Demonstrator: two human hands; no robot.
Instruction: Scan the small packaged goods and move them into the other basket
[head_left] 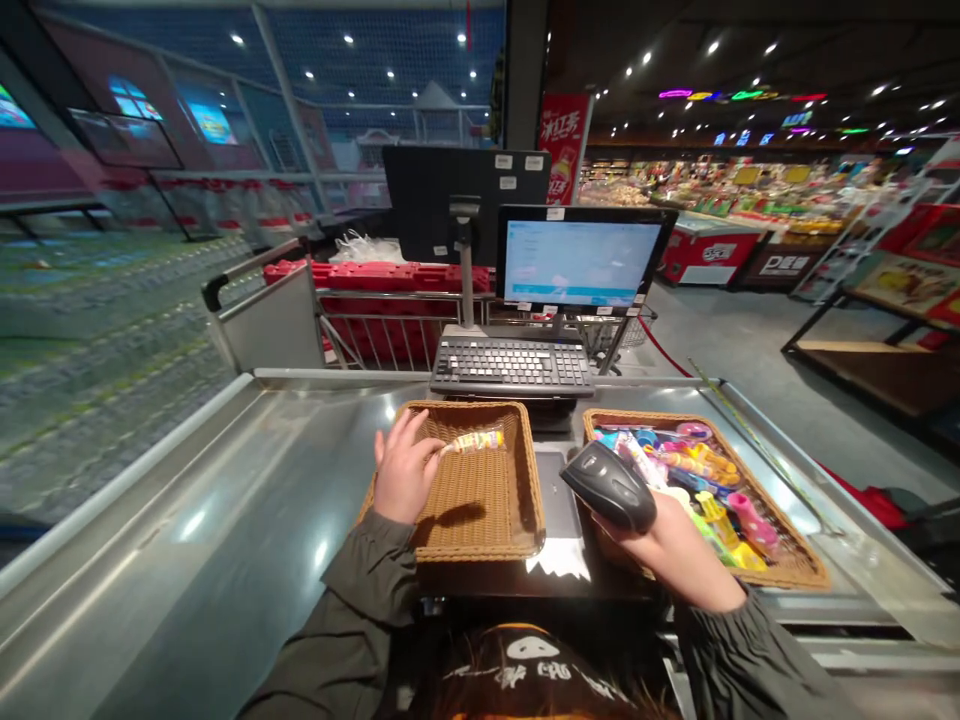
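Note:
My left hand [405,468] is over the left wicker basket [487,510], thumb and fingertips pinched on one end of a small packet of colourful candy [478,440] in a clear wrapper. Apart from that packet, only a shadow shows on the basket's floor. In my right hand [660,535] is a black barcode scanner [611,487], its head pointing left toward the gap between the baskets. Behind it stands the right wicker basket [810,568], full of bright small toys and packets [709,470]. The scanner and my wrist hide part of that basket.
A black keyboard [514,365] and a lit monitor [576,262] stand beyond the baskets, with a second dark screen [450,205] behind. Raised metal edges border the steel counter [225,500]. A metal cart [270,310] with red contents is past the far edge.

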